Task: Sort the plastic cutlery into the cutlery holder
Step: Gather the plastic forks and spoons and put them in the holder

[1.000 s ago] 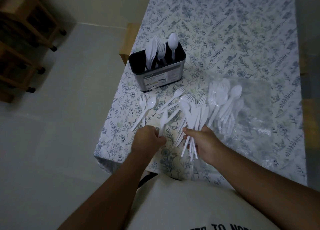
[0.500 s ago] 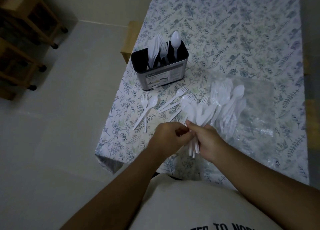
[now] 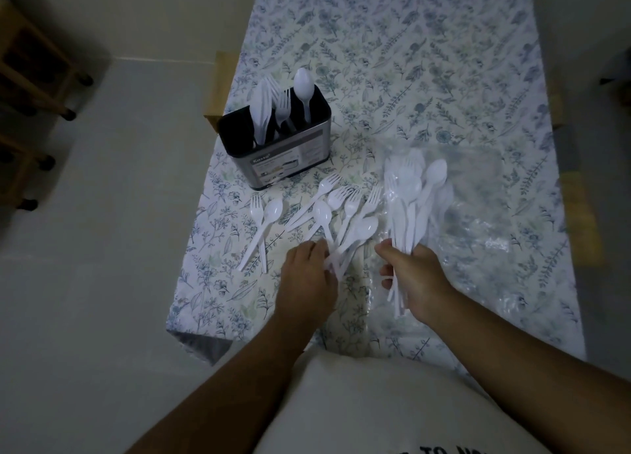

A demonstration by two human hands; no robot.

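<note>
Cutlery holder (image 3: 290, 156) stands upright near the left edge of the tabletop (image 3: 426, 60), on the floral cloth. It is partly stocked: a cluster of white knives (image 3: 263, 108) in one section, forks (image 3: 282, 107) beside them, and a single spoon (image 3: 302, 89) at the right end.

Most pieces remain outside. A loose spread of forks and spoons (image 3: 341, 211) lies fanned in front of the holder, with one fork-and-spoon pair (image 3: 264, 221) lying apart to the left.

Right hand (image 3: 415, 276): grip closed round a bundle of cutlery (image 3: 409, 201), its heads resting over a clear plastic bag (image 3: 478, 214). Left hand (image 3: 307, 272): fingers on the handles of the loose spread; whether it has pinched a piece cannot be told.

Assessment: early stage; the bulk of the sorting is outstanding.
</note>
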